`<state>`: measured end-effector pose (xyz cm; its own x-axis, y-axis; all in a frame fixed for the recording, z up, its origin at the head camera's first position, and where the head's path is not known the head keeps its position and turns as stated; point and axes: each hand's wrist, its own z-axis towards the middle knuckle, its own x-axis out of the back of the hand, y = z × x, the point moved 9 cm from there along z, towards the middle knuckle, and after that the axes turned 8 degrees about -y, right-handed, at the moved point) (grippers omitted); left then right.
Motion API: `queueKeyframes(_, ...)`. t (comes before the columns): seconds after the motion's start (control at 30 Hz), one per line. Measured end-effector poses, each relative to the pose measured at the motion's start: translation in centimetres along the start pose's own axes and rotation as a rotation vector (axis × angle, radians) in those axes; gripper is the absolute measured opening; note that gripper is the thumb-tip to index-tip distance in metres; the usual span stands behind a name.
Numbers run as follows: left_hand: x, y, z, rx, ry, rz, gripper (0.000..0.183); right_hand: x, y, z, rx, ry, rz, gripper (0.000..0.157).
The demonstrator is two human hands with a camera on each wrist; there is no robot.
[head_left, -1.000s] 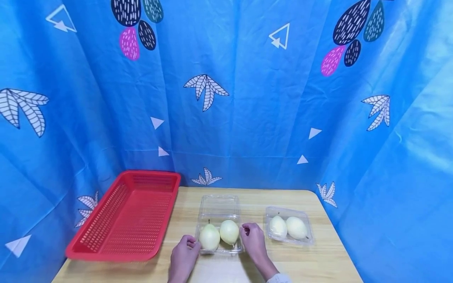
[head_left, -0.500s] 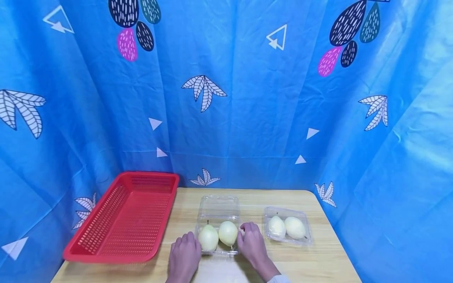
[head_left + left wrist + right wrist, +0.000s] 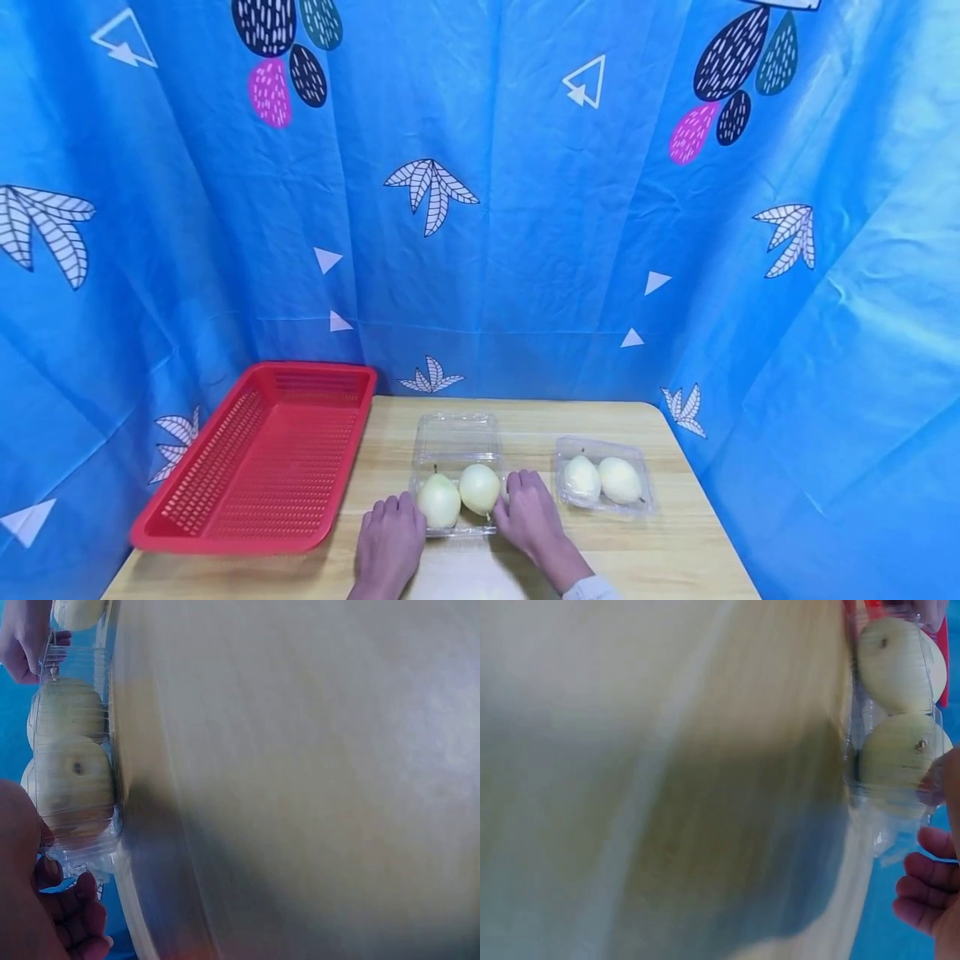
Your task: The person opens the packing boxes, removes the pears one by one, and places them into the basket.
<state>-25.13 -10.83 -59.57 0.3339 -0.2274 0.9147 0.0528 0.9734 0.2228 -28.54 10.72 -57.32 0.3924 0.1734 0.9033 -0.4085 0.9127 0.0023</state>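
Note:
A clear plastic clamshell container [image 3: 456, 435] lies on the table with its lid folded back. Two pale yellow-green pears, one on the left [image 3: 438, 502] and one on the right [image 3: 480, 488], sit in its near half. My left hand [image 3: 390, 537] grips the container's left side, its thumb at the wall and its other fingers curled outside, as the left wrist view shows. On the opposite side, my right hand [image 3: 531, 517] pinches the right edge. In the right wrist view its thumb overlaps the wall beside a pear [image 3: 898, 754], with the other fingers curled below.
To the right, a second clear clamshell [image 3: 600, 443] with its lid down holds two pears [image 3: 619, 480]. A large red plastic basket [image 3: 240, 546] stands at the left of the wooden table [image 3: 675, 550]. A blue patterned curtain [image 3: 525, 250] surrounds the table's far sides.
My left hand has turned its back upward at the container's left side. My right hand has drawn in against the right edge. The whole head view has shifted slightly.

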Motion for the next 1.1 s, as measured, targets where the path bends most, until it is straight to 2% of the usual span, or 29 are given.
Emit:
queueKeyframes(0.1,0.1,0.0,0.0,-0.007,0.008,-0.01,0.024,-0.4,-0.3,0.4,0.036,-0.075,-0.054,0.025)
queueKeyframes(0.27,-0.1,0.0,-0.1,-0.014,0.018,-0.014,0.023,-1.5,-0.2,0.5,0.025,-0.223,-0.049,0.026)
queueKeyframes(0.37,0.0,0.0,-0.1,-0.011,0.015,-0.019,0.023,-1.8,-0.1,0.6,0.013,-0.256,-0.056,0.026)
queueKeyframes(0.57,0.3,0.0,0.1,-0.013,0.008,-0.033,0.023,-1.6,0.0,0.4,-0.02,-0.224,-0.06,0.026)
queueKeyframes(0.77,1.1,0.3,0.2,-0.047,0.1,-0.048,0.019,-1.6,0.1,0.3,-0.038,-0.189,-0.046,0.026)
queueKeyframes(0.87,1.3,0.7,0.3,-0.091,0.155,-0.052,0.013,-1.6,0.2,0.3,-0.05,-0.186,-0.026,0.025)
queueKeyframes(0.97,1.7,1.5,0.4,-0.153,0.191,-0.064,0.028,-1.6,0.3,0.2,-0.053,-0.177,-0.018,0.024)
queueKeyframes(1.03,2.0,2.2,0.7,-0.196,0.193,-0.086,0.034,-1.6,0.3,0.2,-0.049,-0.17,-0.028,0.023)
queueKeyframes(1.1,2.0,2.9,1.1,-0.23,0.165,-0.119,0.035,-1.6,0.3,0.3,-0.045,-0.167,-0.044,0.023)
